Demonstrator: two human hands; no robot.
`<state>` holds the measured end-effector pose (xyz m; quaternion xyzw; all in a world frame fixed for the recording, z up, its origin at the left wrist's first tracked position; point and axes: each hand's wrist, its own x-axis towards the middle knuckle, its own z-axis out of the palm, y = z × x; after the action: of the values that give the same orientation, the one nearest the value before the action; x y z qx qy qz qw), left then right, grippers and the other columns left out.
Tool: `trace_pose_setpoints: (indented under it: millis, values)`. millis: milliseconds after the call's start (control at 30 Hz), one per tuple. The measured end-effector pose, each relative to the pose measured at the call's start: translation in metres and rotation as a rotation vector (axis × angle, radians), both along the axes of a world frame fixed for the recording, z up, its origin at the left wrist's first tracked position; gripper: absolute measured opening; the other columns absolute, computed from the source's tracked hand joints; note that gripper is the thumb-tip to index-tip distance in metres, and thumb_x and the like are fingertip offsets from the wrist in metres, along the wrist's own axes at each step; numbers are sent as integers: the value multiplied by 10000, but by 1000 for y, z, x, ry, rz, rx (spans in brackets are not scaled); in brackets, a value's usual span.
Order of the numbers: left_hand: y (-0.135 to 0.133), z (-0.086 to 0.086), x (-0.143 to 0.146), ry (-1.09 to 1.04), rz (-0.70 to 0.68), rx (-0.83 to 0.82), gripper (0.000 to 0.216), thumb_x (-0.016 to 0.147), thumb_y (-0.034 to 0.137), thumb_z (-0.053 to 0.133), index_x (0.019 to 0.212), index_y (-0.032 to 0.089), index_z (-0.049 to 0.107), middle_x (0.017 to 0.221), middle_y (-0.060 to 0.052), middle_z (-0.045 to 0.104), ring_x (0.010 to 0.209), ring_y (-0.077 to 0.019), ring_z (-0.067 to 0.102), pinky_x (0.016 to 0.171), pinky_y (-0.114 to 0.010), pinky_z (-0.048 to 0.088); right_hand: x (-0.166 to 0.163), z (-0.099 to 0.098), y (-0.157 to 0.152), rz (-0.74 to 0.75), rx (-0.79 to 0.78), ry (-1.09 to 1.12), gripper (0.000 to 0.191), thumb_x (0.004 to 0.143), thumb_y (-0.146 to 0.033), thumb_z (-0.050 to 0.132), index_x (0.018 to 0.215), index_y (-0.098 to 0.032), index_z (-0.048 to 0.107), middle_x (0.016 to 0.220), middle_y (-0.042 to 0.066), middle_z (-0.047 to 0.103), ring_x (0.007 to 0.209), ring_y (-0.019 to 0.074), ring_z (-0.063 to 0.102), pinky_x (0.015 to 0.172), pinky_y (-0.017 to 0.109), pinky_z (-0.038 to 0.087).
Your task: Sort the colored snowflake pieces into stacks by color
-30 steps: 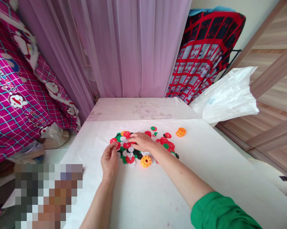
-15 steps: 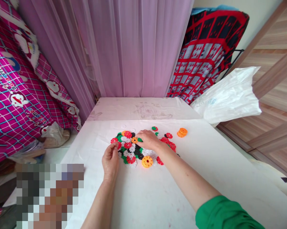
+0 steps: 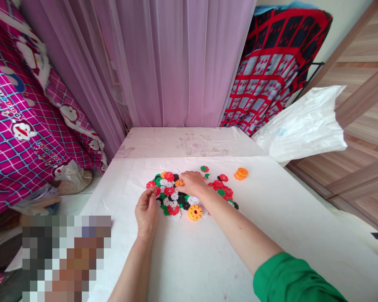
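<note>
A pile of notched plastic discs [image 3: 169, 191] in red, white, green, black and orange lies on the white-covered table [image 3: 189, 260]. My right hand [image 3: 192, 183] reaches over the top of the pile, its fingers closed on a small orange disc [image 3: 179, 183]. At the pile's left edge my left hand [image 3: 145, 209] is closed in a pinch, just below a red disc [image 3: 150, 184]. Whatever is between its fingertips, if anything, is too small to make out. A stack of orange discs [image 3: 195, 212] sits at the near side of the pile.
To the right are clustered red discs [image 3: 223, 191], and farther right stands another orange stack [image 3: 241, 173]. A white plastic bag [image 3: 308, 126] is beside the table's far right corner. Purple curtains [image 3: 182, 63] hang behind the table.
My right hand has shifted slightly left and its fingers have closed on the small orange disc. The green disc at its fingertips no longer shows. My left hand has hardly moved.
</note>
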<state>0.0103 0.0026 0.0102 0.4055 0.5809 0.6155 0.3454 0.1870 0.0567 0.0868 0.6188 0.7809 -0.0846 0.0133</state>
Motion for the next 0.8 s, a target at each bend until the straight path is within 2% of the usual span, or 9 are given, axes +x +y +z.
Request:
trace_pose_setpoints:
  millis: [133, 333, 500, 667, 800]
  values:
    - [0, 0, 0, 11, -1, 3, 290, 759, 389, 619, 949, 185, 699, 982, -66, 734, 967, -213, 661, 921, -371, 506, -14, 6, 3, -77, -67, -27, 408, 809, -438, 636, 1130, -186, 650, 1147, 139, 690, 1081, 280, 634, 846, 361, 484]
    - [0, 1, 0, 34, 12, -4, 287, 763, 396, 617, 947, 193, 701, 989, -58, 734, 970, -205, 657, 924, -357, 502, -26, 8, 10, -133, -141, -31, 325, 746, -336, 686, 1026, -171, 702, 1074, 169, 716, 1034, 306, 664, 789, 362, 512]
    - [-1, 0, -1, 27, 0, 2, 288, 769, 399, 614, 953, 193, 697, 980, -54, 733, 950, -196, 658, 910, -341, 503, -10, 9, 4, -140, -95, 90, 385, 753, -346, 662, 1111, -205, 662, 1172, 111, 684, 1071, 254, 642, 851, 320, 494]
    - [0, -1, -1, 33, -5, 15, 283, 770, 388, 618, 957, 194, 705, 993, -54, 732, 980, -202, 654, 936, -347, 494, 27, 13, -35, -146, 10, 432, 336, 725, -226, 660, 1060, -209, 644, 1093, 56, 673, 938, 174, 645, 821, 271, 483]
    - [0, -3, 0, 11, -9, 8, 281, 772, 386, 613, 955, 196, 710, 993, -55, 734, 980, -204, 656, 948, -359, 491, 43, 10, -85, -35, 75, 565, 425, 717, -167, 636, 1135, -228, 589, 1128, 34, 651, 969, 160, 623, 846, 280, 481]
